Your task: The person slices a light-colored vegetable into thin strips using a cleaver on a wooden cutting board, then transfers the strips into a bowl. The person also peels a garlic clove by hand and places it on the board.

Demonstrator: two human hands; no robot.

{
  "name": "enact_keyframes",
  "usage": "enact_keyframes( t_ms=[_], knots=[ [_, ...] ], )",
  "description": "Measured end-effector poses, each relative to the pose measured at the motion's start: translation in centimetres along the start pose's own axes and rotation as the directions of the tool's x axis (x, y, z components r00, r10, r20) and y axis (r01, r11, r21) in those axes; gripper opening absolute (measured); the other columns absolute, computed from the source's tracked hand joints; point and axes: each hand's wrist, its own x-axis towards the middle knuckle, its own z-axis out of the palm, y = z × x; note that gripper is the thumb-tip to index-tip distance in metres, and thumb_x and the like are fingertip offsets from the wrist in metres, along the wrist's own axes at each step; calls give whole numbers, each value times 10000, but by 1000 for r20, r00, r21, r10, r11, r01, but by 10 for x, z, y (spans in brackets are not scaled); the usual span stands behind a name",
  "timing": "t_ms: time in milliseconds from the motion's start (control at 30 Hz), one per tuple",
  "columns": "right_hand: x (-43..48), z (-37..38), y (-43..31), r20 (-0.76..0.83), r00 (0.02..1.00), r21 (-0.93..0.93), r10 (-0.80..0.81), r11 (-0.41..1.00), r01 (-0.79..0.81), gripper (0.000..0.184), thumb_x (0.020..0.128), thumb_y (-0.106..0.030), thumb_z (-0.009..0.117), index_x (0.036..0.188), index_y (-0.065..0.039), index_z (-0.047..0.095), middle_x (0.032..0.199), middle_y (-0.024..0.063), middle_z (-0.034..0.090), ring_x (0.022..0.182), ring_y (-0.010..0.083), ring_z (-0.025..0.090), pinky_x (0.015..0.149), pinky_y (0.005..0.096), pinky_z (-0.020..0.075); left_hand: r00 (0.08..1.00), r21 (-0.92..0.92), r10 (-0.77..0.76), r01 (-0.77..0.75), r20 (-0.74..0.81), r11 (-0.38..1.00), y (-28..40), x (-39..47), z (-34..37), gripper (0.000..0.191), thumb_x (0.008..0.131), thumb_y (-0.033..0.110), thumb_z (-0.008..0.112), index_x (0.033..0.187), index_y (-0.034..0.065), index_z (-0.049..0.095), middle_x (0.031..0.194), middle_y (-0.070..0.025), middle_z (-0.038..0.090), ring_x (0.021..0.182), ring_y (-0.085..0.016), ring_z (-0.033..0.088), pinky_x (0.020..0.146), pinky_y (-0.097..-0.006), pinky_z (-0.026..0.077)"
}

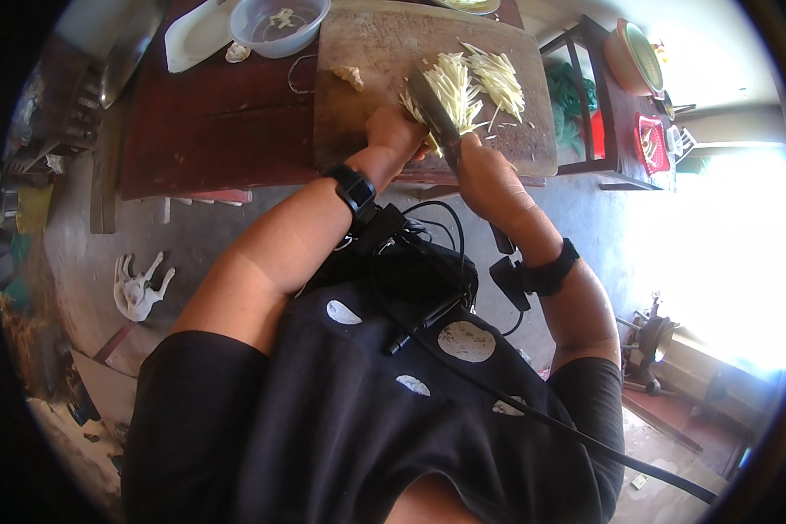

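Note:
My right hand (488, 173) grips a broad-bladed kitchen knife (433, 108) by its handle, the blade slanting up and left over a wooden cutting board (380, 39). Pale vegetable strips (455, 88) lie in a heap along the blade's right side, and a second pile of strips (498, 78) lies to their right. At the left of the blade, near the board's front edge, my left hand (399, 134) is curled, with some strips by its fingers; whether it holds them is hidden. A knobby piece of ginger root (348, 76) rests on the board above my left hand.
The board sits on a dark red wooden table (236, 131). A translucent plastic bowl (280, 29) with pale pieces and a white tray (193, 39) are at its back left. A dark stand (589, 98) is at right; a white dog (137, 288) lies on the floor at left.

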Motion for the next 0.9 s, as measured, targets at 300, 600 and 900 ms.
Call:
enact_keyframes(
  t_ms=[300,600,900],
  knots=[
    [13,10,2,27,999,-9,17,1000,-17,186,799,4,441,963,89,421,780,318,598,801,474,600,716,519,470,1000,-44,14,-15,-24,999,-1,-1,1,125,796,75,665,775,-46,641,660,-116,647,510,-166,611,445,-281,497],
    [43,26,16,-55,997,2,-63,998,63,173,827,-65,489,931,57,424,754,301,599,768,476,603,682,517,481,991,160,120,-127,55,979,-3,-6,-3,111,761,61,664,758,-47,640,659,-120,649,514,-167,626,437,-286,504],
    [34,17,39,-146,978,45,-149,987,157,169,877,-134,500,935,0,415,748,301,572,764,508,549,662,539,425,996,106,-80,74,50,992,14,-21,-3,139,778,80,645,786,-59,652,678,-120,648,534,-175,638,435,-281,517]
  ],
)
